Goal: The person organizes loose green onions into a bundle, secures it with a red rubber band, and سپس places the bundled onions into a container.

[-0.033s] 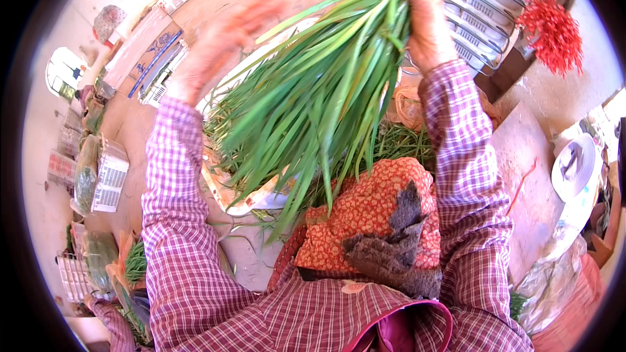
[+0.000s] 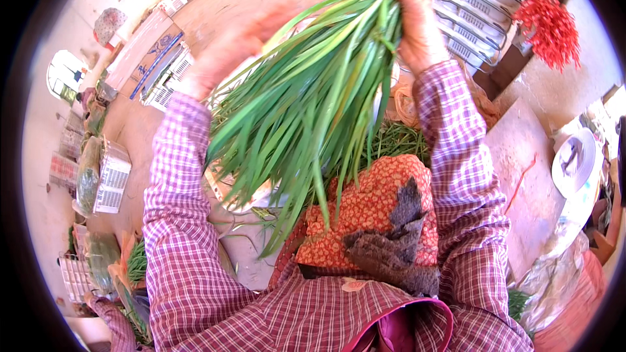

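Observation:
My right hand [image 2: 417,29] is closed round the pale stem ends of a large bunch of garlic chives [image 2: 319,104], held up at the top. The long flat green leaves hang down and to the left. My left hand [image 2: 238,49], smeared by motion, is beside the upper left of the bunch with its fingers stretched out; nothing shows in it. Under the bunch, more loose green leaves [image 2: 398,140] lie near a pale tray [image 2: 225,192], mostly hidden by the bunch. A red flowered cloth [image 2: 372,195] with a dark worn patch covers my lap.
White crates in a metal rack [image 2: 473,10] stand at the far right, beside a bundle of red ties [image 2: 548,29]. A pale hat [image 2: 577,163] lies at right. White crates [image 2: 112,176] line the left wall. Another person's plaid sleeve [image 2: 116,322] shows at lower left.
The bunch and my right hand have shifted slightly left, and the leaves have swung. My left hand has moved a little right, closer to the bunch.

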